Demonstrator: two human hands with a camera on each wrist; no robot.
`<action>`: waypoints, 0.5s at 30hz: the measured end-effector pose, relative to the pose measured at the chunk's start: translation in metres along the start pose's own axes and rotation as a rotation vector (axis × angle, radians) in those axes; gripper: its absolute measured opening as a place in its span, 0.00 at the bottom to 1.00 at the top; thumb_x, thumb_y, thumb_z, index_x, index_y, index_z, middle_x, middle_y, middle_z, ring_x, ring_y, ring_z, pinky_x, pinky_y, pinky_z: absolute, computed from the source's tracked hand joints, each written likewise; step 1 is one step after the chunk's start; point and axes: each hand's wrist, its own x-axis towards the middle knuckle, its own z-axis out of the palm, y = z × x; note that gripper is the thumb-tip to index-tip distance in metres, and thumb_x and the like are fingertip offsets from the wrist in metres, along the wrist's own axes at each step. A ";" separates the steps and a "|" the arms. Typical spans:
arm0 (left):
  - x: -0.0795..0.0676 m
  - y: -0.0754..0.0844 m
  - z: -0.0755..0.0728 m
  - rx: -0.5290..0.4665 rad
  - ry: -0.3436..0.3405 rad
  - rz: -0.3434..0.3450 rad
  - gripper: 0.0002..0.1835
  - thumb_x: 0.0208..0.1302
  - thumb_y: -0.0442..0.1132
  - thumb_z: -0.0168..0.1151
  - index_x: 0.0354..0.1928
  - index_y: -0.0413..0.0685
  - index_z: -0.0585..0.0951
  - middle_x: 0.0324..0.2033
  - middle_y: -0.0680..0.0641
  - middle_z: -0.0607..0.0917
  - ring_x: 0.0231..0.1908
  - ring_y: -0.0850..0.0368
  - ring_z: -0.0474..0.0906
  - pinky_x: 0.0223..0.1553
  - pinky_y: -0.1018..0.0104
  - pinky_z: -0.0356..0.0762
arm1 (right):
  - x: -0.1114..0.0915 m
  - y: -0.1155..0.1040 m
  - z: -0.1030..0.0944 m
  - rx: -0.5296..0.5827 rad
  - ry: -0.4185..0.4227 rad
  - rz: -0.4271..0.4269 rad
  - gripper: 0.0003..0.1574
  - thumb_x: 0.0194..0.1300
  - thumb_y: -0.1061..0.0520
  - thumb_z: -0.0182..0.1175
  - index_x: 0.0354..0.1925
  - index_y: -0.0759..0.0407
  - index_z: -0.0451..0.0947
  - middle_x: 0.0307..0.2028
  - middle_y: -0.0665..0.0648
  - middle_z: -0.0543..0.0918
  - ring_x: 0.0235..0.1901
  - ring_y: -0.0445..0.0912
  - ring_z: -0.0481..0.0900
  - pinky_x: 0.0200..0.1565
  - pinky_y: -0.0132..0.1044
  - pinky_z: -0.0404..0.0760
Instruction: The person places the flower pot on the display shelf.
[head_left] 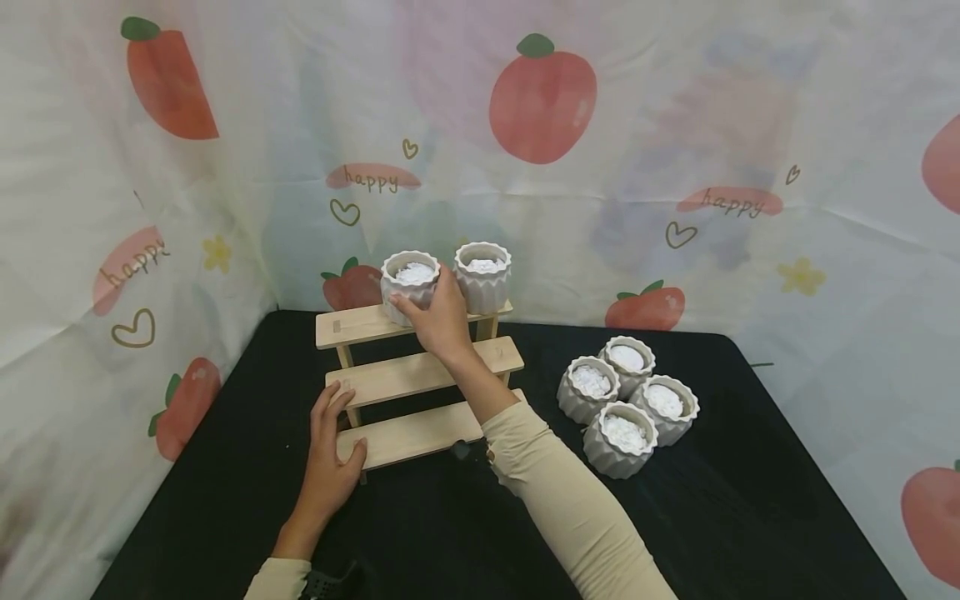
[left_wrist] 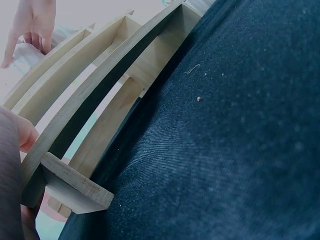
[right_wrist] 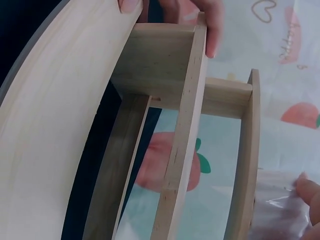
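A three-tier wooden stand (head_left: pixel 408 379) stands on the black table. My right hand (head_left: pixel 441 327) grips a white fluted pot (head_left: pixel 395 293) with white filling, at the top shelf's left part. A matching pot (head_left: pixel 486 287) sits to its right on that shelf. My left hand (head_left: pixel 327 462) holds the stand's left end, its thumb at the lowest shelf and its fingers along the side. The left wrist view shows the stand's end board (left_wrist: pixel 77 190) beside that hand. In the right wrist view, the right fingertips (right_wrist: pixel 310 192) touch the shiny pot (right_wrist: pixel 280 207).
Several matching filled pots (head_left: pixel 622 440) stand grouped on the black table (head_left: pixel 735 500), right of the stand. A fruit-printed cloth (head_left: pixel 442 100) hangs behind and at the sides of the table. A small dark object (head_left: pixel 461 450) lies at the stand's front edge.
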 end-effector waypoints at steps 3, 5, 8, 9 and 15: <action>0.000 0.000 0.000 0.000 -0.004 0.001 0.45 0.57 0.18 0.61 0.77 0.50 0.64 0.80 0.46 0.51 0.76 0.43 0.49 0.64 0.74 0.61 | -0.003 0.000 0.001 -0.003 0.029 -0.014 0.55 0.66 0.48 0.73 0.77 0.66 0.55 0.70 0.65 0.69 0.70 0.56 0.67 0.69 0.48 0.65; 0.000 0.000 0.000 0.002 -0.005 0.002 0.45 0.57 0.19 0.61 0.78 0.49 0.64 0.80 0.46 0.51 0.76 0.43 0.48 0.63 0.75 0.60 | -0.007 -0.002 0.001 -0.006 0.055 -0.029 0.54 0.65 0.49 0.73 0.77 0.66 0.56 0.70 0.65 0.69 0.70 0.56 0.67 0.69 0.48 0.66; 0.001 0.000 0.000 0.002 -0.005 0.007 0.45 0.57 0.19 0.61 0.78 0.49 0.64 0.80 0.45 0.51 0.75 0.42 0.49 0.63 0.75 0.60 | -0.013 -0.003 0.002 -0.013 0.089 -0.053 0.54 0.66 0.52 0.73 0.77 0.67 0.55 0.70 0.66 0.68 0.70 0.57 0.66 0.69 0.49 0.66; 0.001 0.000 0.000 0.003 -0.005 0.009 0.45 0.57 0.19 0.61 0.78 0.49 0.64 0.79 0.45 0.51 0.75 0.42 0.49 0.63 0.76 0.60 | -0.016 -0.003 0.003 -0.013 0.094 -0.056 0.54 0.66 0.53 0.72 0.77 0.67 0.55 0.70 0.66 0.68 0.70 0.57 0.66 0.69 0.49 0.66; 0.001 0.000 -0.001 0.013 0.001 0.016 0.45 0.56 0.19 0.61 0.77 0.49 0.65 0.79 0.45 0.51 0.75 0.42 0.48 0.62 0.76 0.59 | -0.028 0.005 0.007 0.013 0.106 -0.088 0.52 0.68 0.54 0.70 0.78 0.68 0.53 0.72 0.66 0.66 0.71 0.57 0.66 0.69 0.51 0.66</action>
